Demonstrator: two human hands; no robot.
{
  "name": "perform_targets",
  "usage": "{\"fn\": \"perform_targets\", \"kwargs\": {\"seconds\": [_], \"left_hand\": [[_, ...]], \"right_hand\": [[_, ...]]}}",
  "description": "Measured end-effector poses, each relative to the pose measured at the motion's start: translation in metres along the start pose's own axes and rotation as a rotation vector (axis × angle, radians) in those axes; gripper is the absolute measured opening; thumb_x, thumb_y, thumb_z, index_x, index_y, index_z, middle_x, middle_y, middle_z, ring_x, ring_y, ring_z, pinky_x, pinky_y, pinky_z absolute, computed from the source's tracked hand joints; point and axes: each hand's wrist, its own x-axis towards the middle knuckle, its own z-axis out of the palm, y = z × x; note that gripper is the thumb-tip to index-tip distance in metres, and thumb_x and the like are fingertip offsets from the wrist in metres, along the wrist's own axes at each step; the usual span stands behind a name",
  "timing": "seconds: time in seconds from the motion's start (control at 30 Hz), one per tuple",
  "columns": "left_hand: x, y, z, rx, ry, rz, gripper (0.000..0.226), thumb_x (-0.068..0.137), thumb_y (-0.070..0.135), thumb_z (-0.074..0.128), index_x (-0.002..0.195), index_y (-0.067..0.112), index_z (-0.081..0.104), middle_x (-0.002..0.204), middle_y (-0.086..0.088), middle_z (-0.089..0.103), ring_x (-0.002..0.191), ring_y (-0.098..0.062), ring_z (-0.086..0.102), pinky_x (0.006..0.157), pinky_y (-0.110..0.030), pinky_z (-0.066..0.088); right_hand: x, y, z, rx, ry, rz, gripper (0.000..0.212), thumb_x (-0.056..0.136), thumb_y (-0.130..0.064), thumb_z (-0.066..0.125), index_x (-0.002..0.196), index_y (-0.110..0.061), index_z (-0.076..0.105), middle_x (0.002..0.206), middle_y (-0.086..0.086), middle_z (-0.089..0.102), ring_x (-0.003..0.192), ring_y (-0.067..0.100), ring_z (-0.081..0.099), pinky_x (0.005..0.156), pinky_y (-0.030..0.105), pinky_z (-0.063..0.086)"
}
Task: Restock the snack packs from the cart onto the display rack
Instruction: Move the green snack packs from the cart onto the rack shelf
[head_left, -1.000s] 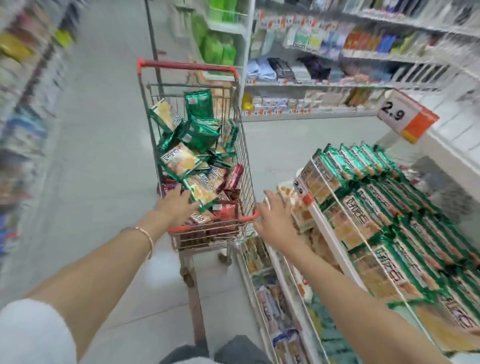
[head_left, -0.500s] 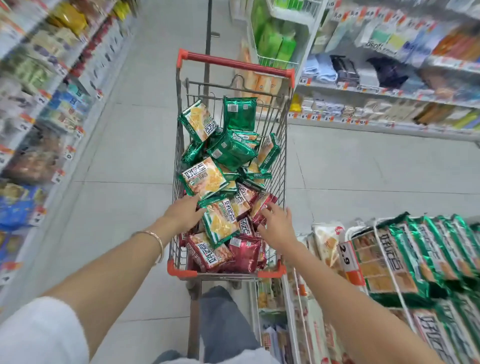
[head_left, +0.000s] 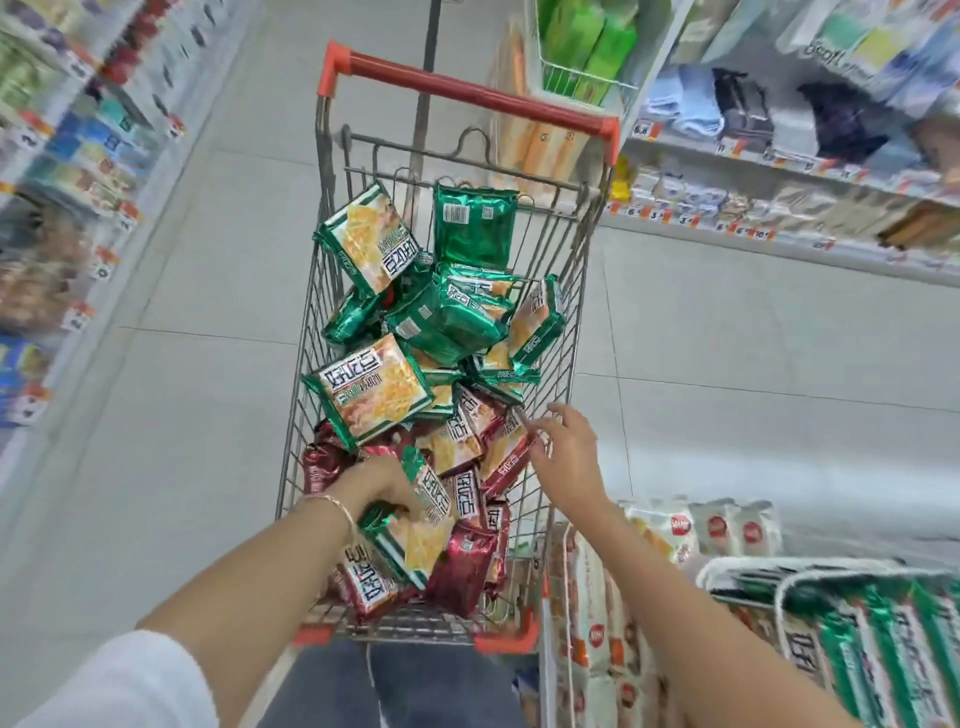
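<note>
A wire cart (head_left: 563, 332) with red trim stands in front of me, heaped with green snack packs (head_left: 457, 317) at the far end and red ones (head_left: 462, 566) near me. My left hand (head_left: 371, 486) is down inside the cart and grips a green pack (head_left: 415, 525) lifted off the red ones. My right hand (head_left: 566, 452) hovers at the cart's right rim, fingers spread and slightly bent, holding nothing. The display rack (head_left: 857, 639) with rows of green packs is at the lower right.
Store shelves (head_left: 62, 171) line the aisle on the left. More shelves (head_left: 779, 171) with price tags stand at the right, across a tiled floor (head_left: 727, 338). White snack bags (head_left: 670, 530) sit on the rack's near end. My legs are under the cart's near edge.
My left hand went from the cart's left rim down into the pile and took hold of a green pack. My right hand moved right toward the cart's rim. The view swung from the rack to the cart.
</note>
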Motion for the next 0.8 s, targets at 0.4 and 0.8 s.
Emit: {"fn": "perform_targets", "kwargs": {"seconds": [0.4,0.8], "left_hand": [[-0.063,-0.097,-0.078,-1.439,0.181,0.233,0.070,0.061,0.025,0.087,0.124,0.006,0.063,0.121,-0.017,0.069,0.111,-0.034,0.064,0.088,-0.045,0.056],[-0.074,-0.100,-0.076,-1.665,0.126,0.197,0.019,0.093,0.022,0.061,0.105,0.007,0.066,0.089,-0.013,0.076,0.069,-0.022,0.073,0.060,-0.029,0.061]], "right_hand": [[0.137,-0.117,0.011,0.073,0.040,-0.066,0.089,0.085,-0.027,0.075,0.157,-0.015,0.025,0.162,0.007,0.029,0.152,0.027,0.020,0.122,0.042,0.003],[0.093,-0.112,0.026,0.015,0.490,-0.767,0.042,0.075,-0.004,0.068,0.115,-0.014,0.059,0.126,0.011,0.056,0.122,0.030,0.049,0.119,0.048,0.020]]}}
